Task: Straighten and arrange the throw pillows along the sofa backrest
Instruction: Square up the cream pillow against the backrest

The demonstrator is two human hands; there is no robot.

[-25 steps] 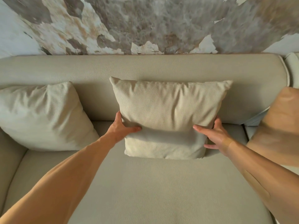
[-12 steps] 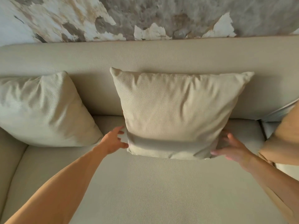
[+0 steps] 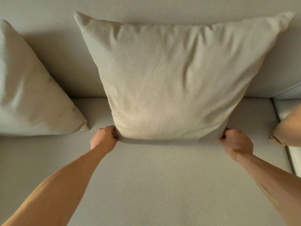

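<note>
The left hand (image 3: 104, 137) is curled round the near left corner of the centre pillow (image 3: 171, 82), and the right hand (image 3: 236, 141) is pinching its near right corner. The pillow is stood upright on the seat cushion (image 3: 154, 176), its far edge leaned against the backrest (image 3: 57, 62). This one is judged nearly squared. A second pale pillow (image 3: 29, 95) at the left is seen tilted, and a tan pillow (image 3: 288, 126) at the right edge is only partly shown; both appear left to be straightened.
</note>
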